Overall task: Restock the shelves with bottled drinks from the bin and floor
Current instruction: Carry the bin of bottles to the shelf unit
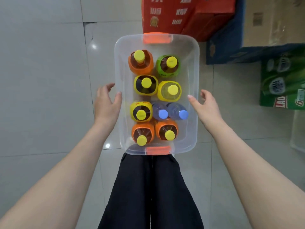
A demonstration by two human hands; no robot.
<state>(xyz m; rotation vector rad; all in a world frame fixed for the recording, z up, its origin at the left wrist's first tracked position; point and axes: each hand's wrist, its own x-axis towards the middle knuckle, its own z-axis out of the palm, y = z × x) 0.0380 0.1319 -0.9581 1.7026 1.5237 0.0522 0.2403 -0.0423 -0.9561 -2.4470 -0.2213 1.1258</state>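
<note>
We see the left hand (106, 103) and right hand (206, 104) flanking the bin (192, 71) of upright bottles (146, 85), fingers (105, 89) loosely spread. Thumbs seem to touch its rim.

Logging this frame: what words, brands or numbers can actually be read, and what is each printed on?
"LAO": green carton, lower face, red letters.
"6": same carton, right of that.
Unreadable: white Chinese characters on the red carton, blurred and cropped.
Unreadable: small print on the green-label bottle and the yellow-label bottle.
Unreadable: sticker on the brown box, too blurred.
</note>
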